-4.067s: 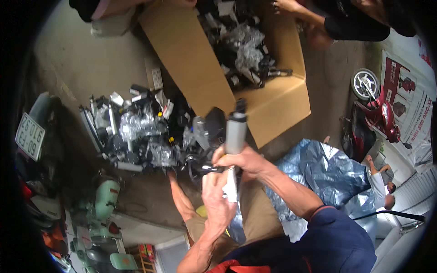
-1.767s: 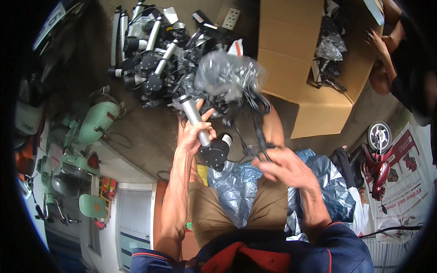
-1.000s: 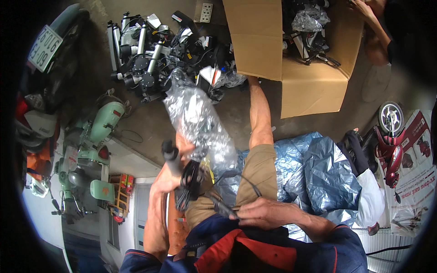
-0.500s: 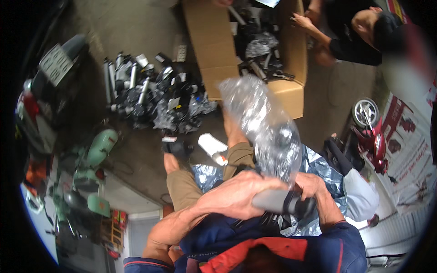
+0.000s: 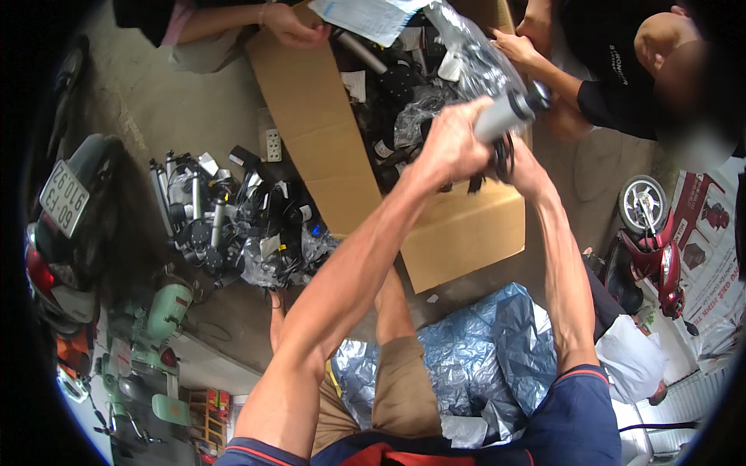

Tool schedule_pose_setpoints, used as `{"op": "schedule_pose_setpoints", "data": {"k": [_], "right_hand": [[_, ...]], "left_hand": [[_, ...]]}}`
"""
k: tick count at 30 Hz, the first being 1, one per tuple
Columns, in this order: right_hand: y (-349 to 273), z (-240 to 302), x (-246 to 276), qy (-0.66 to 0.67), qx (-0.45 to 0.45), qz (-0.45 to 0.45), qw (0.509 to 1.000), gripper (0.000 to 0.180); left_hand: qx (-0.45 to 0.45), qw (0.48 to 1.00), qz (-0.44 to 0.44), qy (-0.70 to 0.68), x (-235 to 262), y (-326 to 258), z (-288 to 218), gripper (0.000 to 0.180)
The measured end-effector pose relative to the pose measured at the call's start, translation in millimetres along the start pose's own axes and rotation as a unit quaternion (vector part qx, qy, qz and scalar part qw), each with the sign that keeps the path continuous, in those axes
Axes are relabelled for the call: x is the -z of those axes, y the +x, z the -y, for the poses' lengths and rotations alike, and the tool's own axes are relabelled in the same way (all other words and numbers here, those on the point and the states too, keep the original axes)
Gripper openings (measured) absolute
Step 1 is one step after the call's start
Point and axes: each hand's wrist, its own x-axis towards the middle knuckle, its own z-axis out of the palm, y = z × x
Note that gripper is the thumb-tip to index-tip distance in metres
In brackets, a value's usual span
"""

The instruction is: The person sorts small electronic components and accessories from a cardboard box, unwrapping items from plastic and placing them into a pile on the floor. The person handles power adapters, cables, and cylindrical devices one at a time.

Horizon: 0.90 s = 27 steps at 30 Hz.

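Both my arms reach forward over the large cardboard box [image 5: 311,116]. My left hand [image 5: 454,147] is wrapped round a grey cylindrical part [image 5: 497,118] with a black end, held tilted. My right hand [image 5: 519,172] is closed at its lower side, beside a hanging black cable [image 5: 505,155]; some of its fingers are hidden. A clear plastic bag [image 5: 482,66] stretches beyond the part toward the box's far side. Inside the box lie black and grey parts [image 5: 396,81] and clear wrapping.
A co-worker's hand [image 5: 291,27] is at the far left of the box, near a paper sheet [image 5: 369,17]; another person's hand [image 5: 517,50] is at its right. Wrapped parts [image 5: 221,213] lie heaped on the floor. Silvery plastic sheeting [image 5: 466,349] lies by my legs. Motorbikes [image 5: 70,217] stand left.
My hands have moved from near my body out over the box, carrying the grey part and its bag. A co-worker's hand has come in at the far left. The sheeting is uncovered.
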Motion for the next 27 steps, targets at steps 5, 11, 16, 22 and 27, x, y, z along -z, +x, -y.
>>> {"op": "schedule_pose_setpoints", "data": {"k": [5, 11, 16, 22, 27], "right_hand": [[142.5, -37.8, 13.1, -0.029, 0.046, -0.101, 0.993, 0.044], [258.3, -73.1, 75.0, -0.317, 0.033, -0.187, 0.929, 0.049], [246.3, -107.6, 82.1, -0.458, 0.235, -0.467, 0.719, 0.038], [72.9, 10.5, -253.0, -0.134, 0.247, -0.175, 0.944, 0.013], [68.8, -103.5, -464.1, -0.308, -0.011, 0.113, 0.945, 0.087]], "left_hand": [[0.122, 0.984, -0.131, -0.016, 10.8, 118.5, 138.4, 0.092], [0.2, 0.869, -0.354, -0.281, -15.1, 211.3, 207.9, 0.122], [0.041, 0.93, -0.336, -0.142, -50.4, 132.2, 141.8, 0.054], [0.258, 0.842, -0.471, 0.056, 93.8, -236.2, 124.6, 0.015], [0.527, 0.664, -0.446, 0.288, 221.4, -483.4, 256.3, 0.036]]}}
